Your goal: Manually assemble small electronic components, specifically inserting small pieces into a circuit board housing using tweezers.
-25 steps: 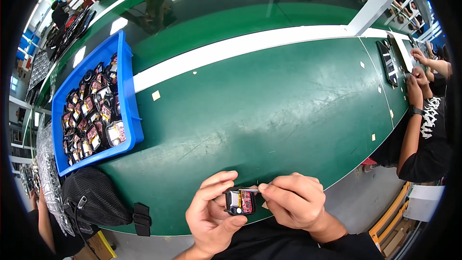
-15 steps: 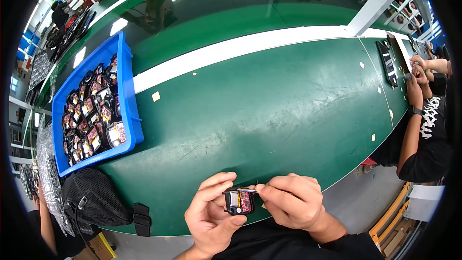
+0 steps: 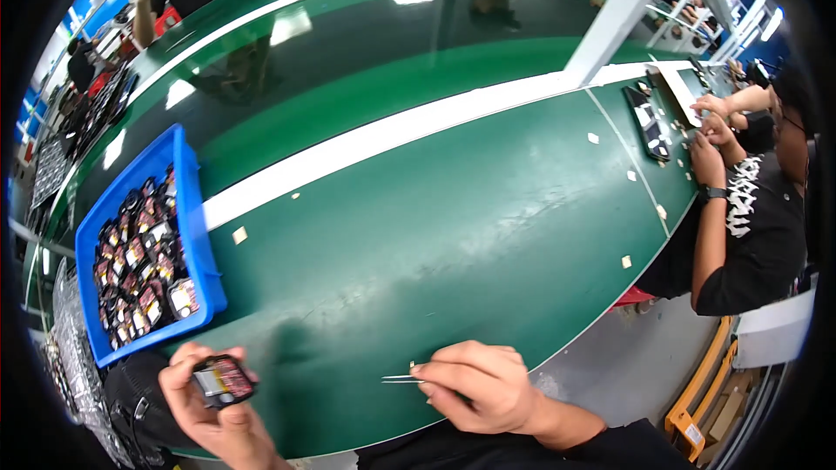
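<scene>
My left hand (image 3: 202, 413) is closed round the edges of a small black device housing (image 3: 225, 381), out over the near left part of the bench. The housing's open face is turned up and shows a red circuit board and a silvery block. My right hand (image 3: 488, 387) pinches a pair of thin metal tweezers (image 3: 397, 379) above the bench near its front edge. Their tips point left, apart from the housing. A tiny pale bit shows beside the right fingertips, too small to name.
A blue bin (image 3: 205, 283) full of similar housings stands at the left, with a black mesh bag (image 3: 139, 400) below it. Small pale squares dot the green bench (image 3: 418, 235). At the right a co-worker (image 3: 758, 235) handles parts beside a grey post (image 3: 610, 26).
My left hand has carried the housing left, away from the tweezers and toward the bin. My right hand has shifted slightly left with the tweezers. The view has turned as well.
</scene>
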Demonstrator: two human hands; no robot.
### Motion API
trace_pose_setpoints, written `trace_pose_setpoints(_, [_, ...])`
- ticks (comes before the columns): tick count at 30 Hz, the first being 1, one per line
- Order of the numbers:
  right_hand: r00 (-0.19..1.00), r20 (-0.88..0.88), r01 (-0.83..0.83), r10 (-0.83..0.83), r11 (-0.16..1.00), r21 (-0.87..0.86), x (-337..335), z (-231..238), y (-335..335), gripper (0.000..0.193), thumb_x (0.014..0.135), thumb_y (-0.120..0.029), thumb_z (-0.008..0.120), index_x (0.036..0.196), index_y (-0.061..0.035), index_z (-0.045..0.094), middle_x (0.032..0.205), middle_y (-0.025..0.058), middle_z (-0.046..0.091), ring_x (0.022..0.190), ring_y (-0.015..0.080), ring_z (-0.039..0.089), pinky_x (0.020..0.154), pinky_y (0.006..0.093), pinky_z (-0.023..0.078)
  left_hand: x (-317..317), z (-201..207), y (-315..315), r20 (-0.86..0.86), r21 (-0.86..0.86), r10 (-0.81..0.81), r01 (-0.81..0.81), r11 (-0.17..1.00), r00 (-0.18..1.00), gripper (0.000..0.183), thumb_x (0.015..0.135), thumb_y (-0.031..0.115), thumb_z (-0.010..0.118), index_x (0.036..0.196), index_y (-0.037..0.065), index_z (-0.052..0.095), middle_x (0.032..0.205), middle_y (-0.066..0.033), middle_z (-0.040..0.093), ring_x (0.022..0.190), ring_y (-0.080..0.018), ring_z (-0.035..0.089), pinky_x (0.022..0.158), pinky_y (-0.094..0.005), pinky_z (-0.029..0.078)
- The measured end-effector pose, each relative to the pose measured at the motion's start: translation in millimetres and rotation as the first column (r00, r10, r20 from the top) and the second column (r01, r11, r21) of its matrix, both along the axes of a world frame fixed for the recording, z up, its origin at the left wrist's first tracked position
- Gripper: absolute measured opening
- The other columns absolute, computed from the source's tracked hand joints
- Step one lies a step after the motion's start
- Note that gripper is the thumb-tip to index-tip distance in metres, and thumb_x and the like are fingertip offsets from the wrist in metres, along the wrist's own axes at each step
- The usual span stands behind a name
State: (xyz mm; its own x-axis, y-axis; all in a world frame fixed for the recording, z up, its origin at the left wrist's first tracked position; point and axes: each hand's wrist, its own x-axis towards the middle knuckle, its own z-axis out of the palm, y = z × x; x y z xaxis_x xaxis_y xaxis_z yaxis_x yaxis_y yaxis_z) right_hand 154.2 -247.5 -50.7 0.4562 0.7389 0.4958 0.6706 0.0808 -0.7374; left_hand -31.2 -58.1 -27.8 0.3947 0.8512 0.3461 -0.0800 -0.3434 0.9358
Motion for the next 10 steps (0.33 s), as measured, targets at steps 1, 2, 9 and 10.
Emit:
trace_pose_setpoints(1, [1.000, -0.018, -0.015, 0.015, 1.000, 0.016, -1.7, -6.8, 4.1, 0.024, 0.072, 0.002, 0.077, 0.095, -0.0023, 0.072, 0.085, 0.0072, 0.067, 0.060, 0.0163, 0.064, 0.050, 0.0265, 0.051, -13.5, -1.4, 11.2, -0.030, 0.046, 0.072, -0.070, 0.996, 0.997, 0.067, 0.088, 0.043, 0.073, 0.131, -0.001, 0.046, 0.129, -0.0135, 0.050, 0.107, -0.0244, 0.061, 0.074, -0.0278, 0.050])
trace_pose_setpoints(2, [1.000, -0.022, -0.002, 0.002, 1.000, 0.018, -2.6, -7.5, 3.5, 0.024, 0.074, 0.002, 0.077, 0.096, -0.0025, 0.072, 0.086, 0.0071, 0.067, 0.061, 0.0165, 0.064, 0.050, 0.0269, 0.051, -24.1, -7.4, 23.5, -0.013, 0.063, 0.056, -0.055, 0.996, 0.998, 0.065, 0.093, 0.041, 0.068, 0.137, -0.001, 0.044, 0.134, -0.0147, 0.050, 0.111, -0.0246, 0.060, 0.078, -0.0268, 0.049])
trace_pose_setpoints(9, [1.000, -0.025, 0.013, -0.012, 1.000, 0.007, 1.2, 0.3, -1.1, 0.022, 0.080, -0.001, 0.073, 0.102, -0.0018, 0.070, 0.094, 0.0083, 0.066, 0.071, 0.0191, 0.066, 0.056, 0.0274, 0.053, -53.9, -22.3, 89.5, -0.135, 0.107, 0.154, -0.140, 0.984, 0.979, 0.068, 0.094, 0.040, 0.067, 0.142, 0.000, 0.041, 0.137, -0.0165, 0.049, 0.115, -0.0258, 0.059, 0.083, -0.0268, 0.048])
trace_pose_setpoints(10, [0.999, -0.046, -0.003, 0.004, 1.000, 0.011, -0.7, -6.5, -2.8, 0.023, 0.081, -0.001, 0.073, 0.103, -0.0016, 0.070, 0.094, 0.0086, 0.066, 0.072, 0.0194, 0.066, 0.057, 0.0277, 0.053, -59.7, -25.4, 99.5, -0.095, 0.033, 0.133, -0.130, 0.991, 0.987, 0.068, 0.094, 0.039, 0.067, 0.143, 0.000, 0.040, 0.138, -0.0165, 0.049, 0.119, -0.0272, 0.057, 0.087, -0.0282, 0.048])
